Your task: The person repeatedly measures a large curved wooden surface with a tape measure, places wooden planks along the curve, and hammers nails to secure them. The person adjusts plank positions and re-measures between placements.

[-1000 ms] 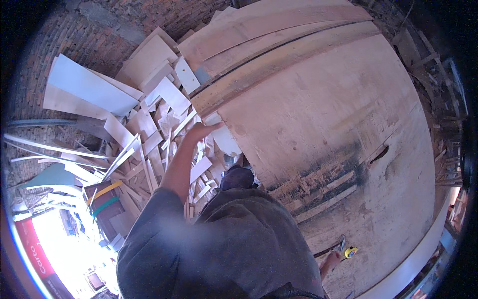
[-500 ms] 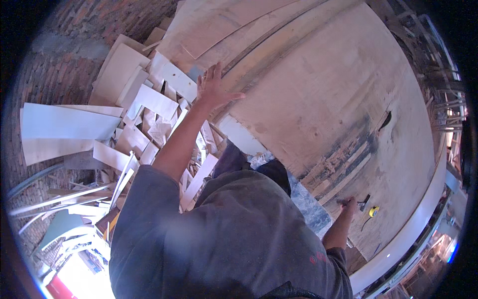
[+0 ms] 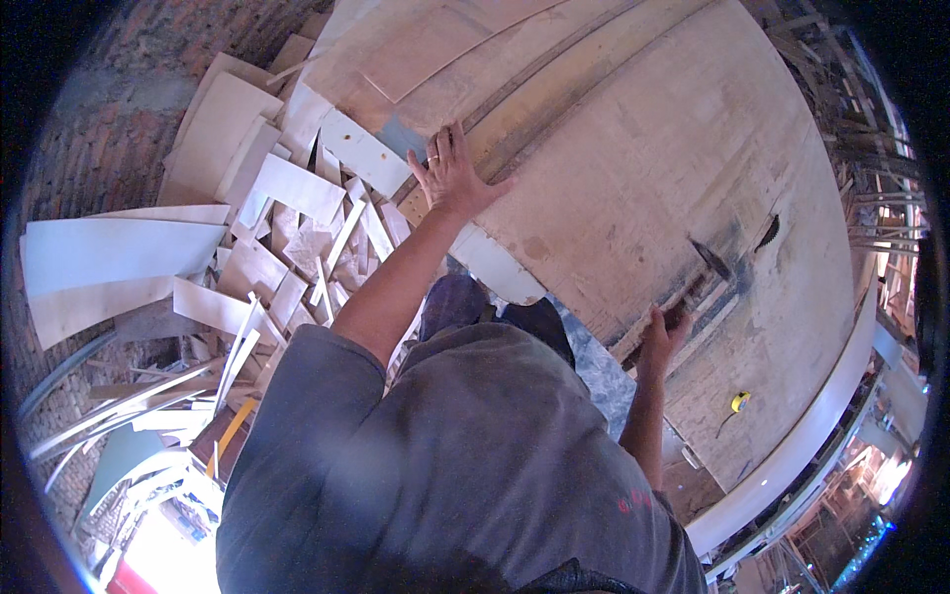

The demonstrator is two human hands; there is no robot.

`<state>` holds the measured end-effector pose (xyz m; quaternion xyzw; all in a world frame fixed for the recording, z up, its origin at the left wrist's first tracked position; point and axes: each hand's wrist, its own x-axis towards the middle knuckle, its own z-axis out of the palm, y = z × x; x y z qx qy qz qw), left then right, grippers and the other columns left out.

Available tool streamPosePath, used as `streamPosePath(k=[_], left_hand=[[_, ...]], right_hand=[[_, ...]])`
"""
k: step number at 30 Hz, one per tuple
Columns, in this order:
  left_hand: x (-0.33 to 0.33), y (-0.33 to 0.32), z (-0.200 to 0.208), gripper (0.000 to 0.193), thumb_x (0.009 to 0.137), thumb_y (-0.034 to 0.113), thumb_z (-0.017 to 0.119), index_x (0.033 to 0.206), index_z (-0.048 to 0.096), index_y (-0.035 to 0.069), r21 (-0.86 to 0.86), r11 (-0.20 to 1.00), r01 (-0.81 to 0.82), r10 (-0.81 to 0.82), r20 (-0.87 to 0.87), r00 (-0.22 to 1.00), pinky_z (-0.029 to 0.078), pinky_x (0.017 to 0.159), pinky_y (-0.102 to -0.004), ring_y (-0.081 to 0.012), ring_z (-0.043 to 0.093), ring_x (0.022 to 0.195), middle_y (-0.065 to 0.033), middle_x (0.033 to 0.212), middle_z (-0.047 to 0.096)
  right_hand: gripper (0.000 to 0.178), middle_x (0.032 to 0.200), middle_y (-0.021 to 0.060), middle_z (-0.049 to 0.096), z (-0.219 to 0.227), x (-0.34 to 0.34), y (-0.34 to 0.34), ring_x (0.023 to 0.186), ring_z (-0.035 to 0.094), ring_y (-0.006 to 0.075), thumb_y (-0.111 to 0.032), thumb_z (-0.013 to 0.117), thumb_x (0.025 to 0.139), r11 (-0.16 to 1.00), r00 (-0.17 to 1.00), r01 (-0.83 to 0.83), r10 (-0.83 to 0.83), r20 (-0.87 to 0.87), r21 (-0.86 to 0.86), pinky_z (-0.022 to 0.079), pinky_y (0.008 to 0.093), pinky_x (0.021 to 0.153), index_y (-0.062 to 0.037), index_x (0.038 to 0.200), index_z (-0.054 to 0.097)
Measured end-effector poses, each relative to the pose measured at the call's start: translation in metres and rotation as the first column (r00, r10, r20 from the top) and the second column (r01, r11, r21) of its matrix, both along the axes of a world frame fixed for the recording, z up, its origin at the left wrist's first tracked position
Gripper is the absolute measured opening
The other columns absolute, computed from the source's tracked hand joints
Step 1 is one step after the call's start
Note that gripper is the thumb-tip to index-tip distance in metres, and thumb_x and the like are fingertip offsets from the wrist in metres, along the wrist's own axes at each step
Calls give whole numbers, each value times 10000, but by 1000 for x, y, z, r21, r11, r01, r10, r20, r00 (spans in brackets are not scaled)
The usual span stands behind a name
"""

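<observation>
My left hand [image 3: 457,180] lies with fingers spread at the near edge of a large wooden table top [image 3: 633,188], beside a long wooden strip [image 3: 554,94] that runs across it. A ring shows on one finger. Over a worn, grooved patch of the top, my right hand [image 3: 665,335] is wrapped round the handle of a hammer [image 3: 711,260], its dark head pointing away from me. Past the hammer, a dark toothed saw blade [image 3: 767,234] stands up through a slot. Nearer the right edge lies a yellow tape measure [image 3: 740,401].
Heaped offcuts of board [image 3: 297,193] fill the floor to the left, before a brick wall [image 3: 89,139]. A thin sheet [image 3: 435,49] rests on the far left of the table. A long pale curved edge [image 3: 792,465] borders its right side, with stacked timber [image 3: 886,198] beyond.
My right hand has carried the hammer away from the tape measure, forward and left onto the grooved patch. The left hand stays by the strip; the view has shifted slightly.
</observation>
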<state>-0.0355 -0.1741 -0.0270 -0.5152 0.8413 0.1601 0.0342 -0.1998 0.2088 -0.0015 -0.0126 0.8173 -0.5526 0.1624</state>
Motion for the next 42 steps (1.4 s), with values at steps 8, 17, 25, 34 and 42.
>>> streamPosePath(k=[8, 17, 25, 34, 42], left_hand=[[-3, -4, 4, 1321, 616, 748, 691, 1555, 56, 69, 62, 998, -2, 0, 29, 1000, 19, 1157, -622, -315, 192, 1471, -161, 1576, 205], [-1, -5, -1, 1310, 618, 764, 676, 1551, 75, 70, 27, 999, 20, -21, 37, 999, 14, 1169, -592, -281, 167, 1476, -123, 1586, 192], [-2, -7, -3, 1287, 632, 757, 670, 1549, 83, 70, 24, 1000, 12, -12, -16, 1000, -12, 1167, -592, -273, 153, 1479, -126, 1576, 195], [0, -9, 0, 1288, 632, 727, 698, 1550, 74, 73, 65, 997, 30, -29, -13, 999, -1, 1159, -609, -267, 140, 1481, -119, 1574, 196], [1, -8, 0, 1295, 628, 737, 696, 1552, 73, 77, 58, 998, 24, -22, -39, 999, 13, 1156, -617, -271, 169, 1473, -119, 1569, 214]], right_hand=[[222, 660, -3, 517, 9, 11, -142, 525, 462, 90, -195, 623, 955, 854, 821, -516, 514, 248, -61, 406, 266, 496, -61, 1131, 604], [362, 1005, 238, 672, -8, 38, -229, 864, 670, 411, -187, 522, 997, 663, 600, -610, 744, -294, 435, 528, 459, 712, -91, 1346, 538], [403, 982, 206, 656, -25, 42, -239, 832, 661, 378, -131, 548, 972, 547, 497, -616, 828, -258, 567, 528, 434, 694, -73, 1369, 518], [425, 897, 178, 642, -29, 44, -241, 768, 651, 358, -107, 580, 951, 778, 522, -572, 590, -616, 261, 518, 445, 653, -79, 1371, 521], [419, 890, 145, 647, -16, 42, -246, 743, 651, 344, -150, 576, 961, 693, 508, -582, 719, -475, 426, 518, 439, 623, -128, 1377, 527]])
